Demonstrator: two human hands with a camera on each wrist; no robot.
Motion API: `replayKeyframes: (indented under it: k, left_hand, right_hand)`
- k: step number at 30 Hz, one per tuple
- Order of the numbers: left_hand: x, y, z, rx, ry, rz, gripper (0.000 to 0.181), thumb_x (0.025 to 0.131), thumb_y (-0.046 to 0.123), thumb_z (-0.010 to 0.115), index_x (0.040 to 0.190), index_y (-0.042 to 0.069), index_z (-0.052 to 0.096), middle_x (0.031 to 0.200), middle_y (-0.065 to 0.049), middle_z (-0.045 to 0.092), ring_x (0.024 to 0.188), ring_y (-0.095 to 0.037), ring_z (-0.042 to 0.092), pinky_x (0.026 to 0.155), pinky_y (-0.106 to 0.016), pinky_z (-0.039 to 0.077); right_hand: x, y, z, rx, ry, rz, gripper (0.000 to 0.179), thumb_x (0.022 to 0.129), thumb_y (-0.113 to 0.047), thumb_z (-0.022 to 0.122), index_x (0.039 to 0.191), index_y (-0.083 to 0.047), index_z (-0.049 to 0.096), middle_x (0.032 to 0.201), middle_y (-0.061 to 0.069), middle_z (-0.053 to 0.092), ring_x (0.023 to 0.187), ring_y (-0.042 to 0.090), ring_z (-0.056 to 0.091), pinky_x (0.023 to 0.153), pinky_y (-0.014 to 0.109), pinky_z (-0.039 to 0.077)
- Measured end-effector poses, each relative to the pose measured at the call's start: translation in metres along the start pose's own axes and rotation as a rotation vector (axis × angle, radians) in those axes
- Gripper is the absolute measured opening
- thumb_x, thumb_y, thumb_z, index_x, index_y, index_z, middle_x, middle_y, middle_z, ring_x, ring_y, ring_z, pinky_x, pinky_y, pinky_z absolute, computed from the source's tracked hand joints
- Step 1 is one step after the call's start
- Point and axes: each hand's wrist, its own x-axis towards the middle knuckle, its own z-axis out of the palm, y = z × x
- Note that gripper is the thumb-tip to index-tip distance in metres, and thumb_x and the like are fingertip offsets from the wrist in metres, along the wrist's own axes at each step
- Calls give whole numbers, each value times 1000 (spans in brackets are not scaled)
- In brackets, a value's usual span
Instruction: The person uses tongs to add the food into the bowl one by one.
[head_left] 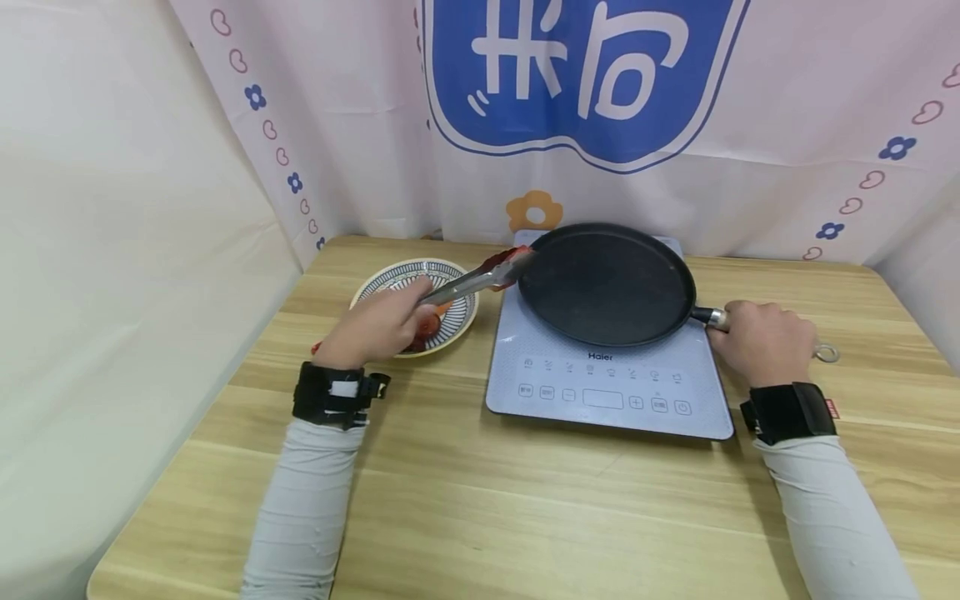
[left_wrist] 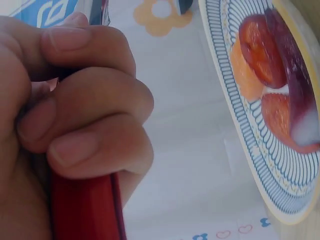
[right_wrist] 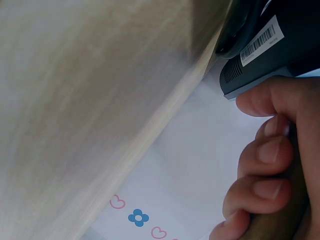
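Observation:
My left hand (head_left: 378,325) grips a pair of tongs (head_left: 461,289), its curled fingers wrapped round the red handle (left_wrist: 87,207). The metal arms reach right, and their reddish end (head_left: 517,258) overlaps the left rim of a black flat pan (head_left: 607,287); whether that red is food or the tips, I cannot tell. Below this hand sits a patterned plate (head_left: 468,321) with red tomato-like slices (left_wrist: 262,50), an orange piece (left_wrist: 245,75) and a dark purple strip (left_wrist: 300,75). My right hand (head_left: 772,342) holds the pan's handle (head_left: 705,315), fingers curled round it.
Under the pan is a pale Haier induction cooker (head_left: 555,408) with touch buttons along its front. The wooden table (head_left: 465,517) carries everything. Behind it hangs a white curtain (head_left: 360,150) with a blue sign, and a pale wall (head_left: 127,250) stands to the left.

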Motion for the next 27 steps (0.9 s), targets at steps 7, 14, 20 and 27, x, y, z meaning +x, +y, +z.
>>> replayKeyframes:
  k: [7, 14, 20, 27]
  left_hand:
    - [3, 11, 7, 91, 58, 29, 12, 112, 27, 53, 107, 16, 52, 80, 0, 60, 68, -19, 56, 62, -33, 44]
    - [7, 23, 16, 174, 149, 20, 13, 110, 29, 55, 113, 16, 54, 80, -2, 57, 65, -21, 55, 55, -33, 42]
    - [11, 34, 25, 177, 198, -36, 18, 110, 31, 56, 123, 18, 59, 81, -4, 60, 65, -22, 55, 52, -33, 42]
    - [15, 47, 36, 198, 248, -75, 17, 110, 34, 55, 119, 19, 59, 72, -3, 61, 58, -23, 54, 46, -35, 40]
  right_hand:
    - [-1, 0, 1, 2, 24, -6, 34, 89, -24, 74, 66, -9, 53, 57, 7, 47, 52, 30, 45, 47, 43, 32]
    - [0, 1, 2, -2, 39, -10, 34, 89, -24, 74, 66, -9, 53, 56, 7, 47, 51, 30, 45, 46, 43, 32]
    - [-1, 1, 2, -2, 51, -13, 35, 89, -24, 74, 65, -9, 53, 56, 7, 46, 51, 30, 44, 46, 43, 31]
    - [0, 1, 2, -3, 50, -11, 32, 89, -23, 74, 67, -8, 55, 56, 8, 47, 51, 30, 44, 46, 43, 31]
